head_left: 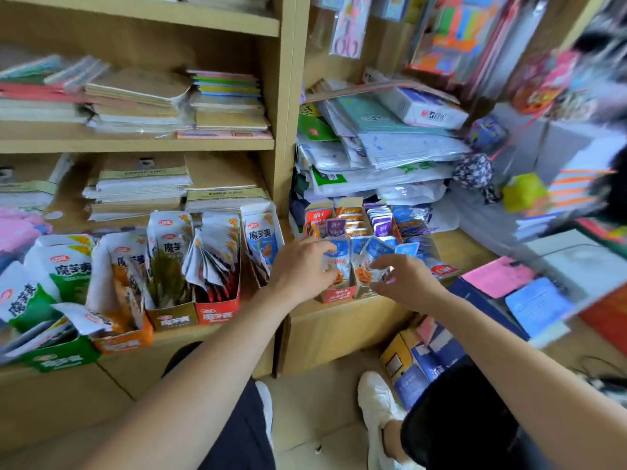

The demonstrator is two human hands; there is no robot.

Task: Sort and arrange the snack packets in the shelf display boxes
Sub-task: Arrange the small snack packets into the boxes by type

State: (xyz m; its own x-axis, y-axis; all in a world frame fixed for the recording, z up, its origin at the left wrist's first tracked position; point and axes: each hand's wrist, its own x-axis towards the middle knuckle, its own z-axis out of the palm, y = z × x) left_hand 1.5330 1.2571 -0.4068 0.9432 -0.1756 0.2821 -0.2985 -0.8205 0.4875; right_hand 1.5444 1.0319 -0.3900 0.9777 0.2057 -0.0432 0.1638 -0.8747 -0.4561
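Note:
Small blue-topped snack packets [342, 256] stand in a red display box [336, 295] on the low shelf at centre. My left hand [298, 266] grips the left packets from the side. My right hand [403, 276] pinches another blue-topped packet [371, 257] at the front of the neighbouring box. Behind them, boxes hold orange packets [353, 220] and purple packets [381, 222]. To the left, tall white konjac packets [169, 252] fill a row of boxes, among them a red one [217, 310], an orange one [125, 340] and a green one [57, 359].
Stacks of notebooks [135, 184] fill the shelves above the left boxes. Piled plastic-wrapped paper packs [380, 147] sit behind the small boxes. Pink and blue pads [519, 293] lie on the right counter. My white shoes [376, 401] rest on the floor below.

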